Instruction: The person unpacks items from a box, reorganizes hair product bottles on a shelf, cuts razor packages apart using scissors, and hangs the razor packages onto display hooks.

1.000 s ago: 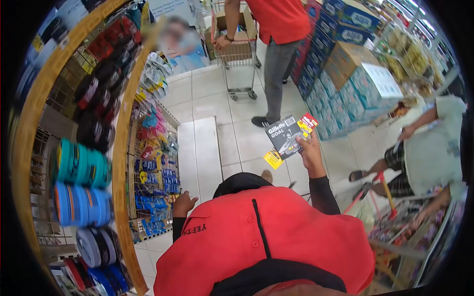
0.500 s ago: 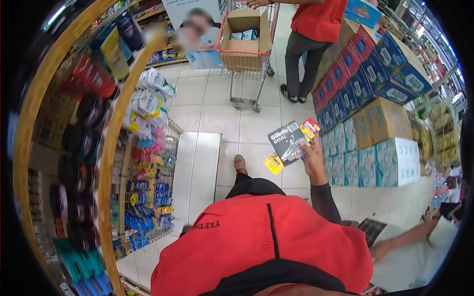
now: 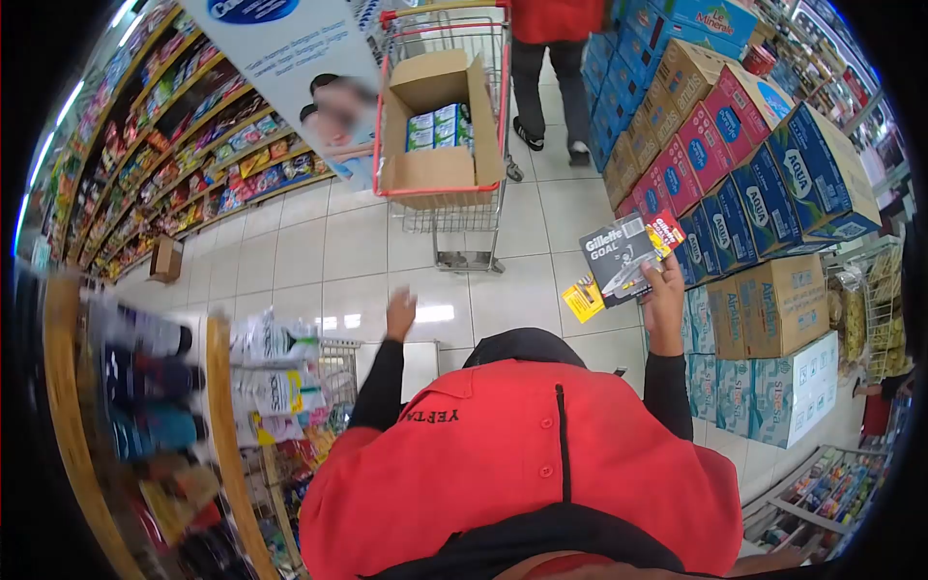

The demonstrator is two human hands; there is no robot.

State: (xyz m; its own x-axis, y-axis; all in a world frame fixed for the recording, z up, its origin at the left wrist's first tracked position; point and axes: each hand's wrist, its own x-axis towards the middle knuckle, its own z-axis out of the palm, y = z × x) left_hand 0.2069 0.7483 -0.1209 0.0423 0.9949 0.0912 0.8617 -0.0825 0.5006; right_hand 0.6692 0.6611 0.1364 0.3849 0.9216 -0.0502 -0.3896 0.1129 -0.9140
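Observation:
My right hand (image 3: 663,295) is closed on a fan of flat Gillette razor packs (image 3: 619,259). The front one is a dark grey card marked Gillette Goal; a red and yellow pack (image 3: 665,235) shows behind it at the right, and a yellow piece (image 3: 584,298) sticks out at the lower left. My left hand (image 3: 400,314) hangs forward over the floor near the shelf end, with its fingers loosely apart and nothing visible in it.
Ahead is a shopping cart (image 3: 443,224) with an open cardboard box (image 3: 425,174) of small packs. A person in a red shirt (image 3: 549,21) stands beyond it. Stacked AQUA cartons (image 3: 754,208) line the right; shelf racks (image 3: 224,435) and a standing poster (image 3: 280,58) are at left.
My left hand has come into view. The view has turned and moved forward, so the cart looks nearer. The person in red has moved farther away, off the cart. My right hand keeps the packs.

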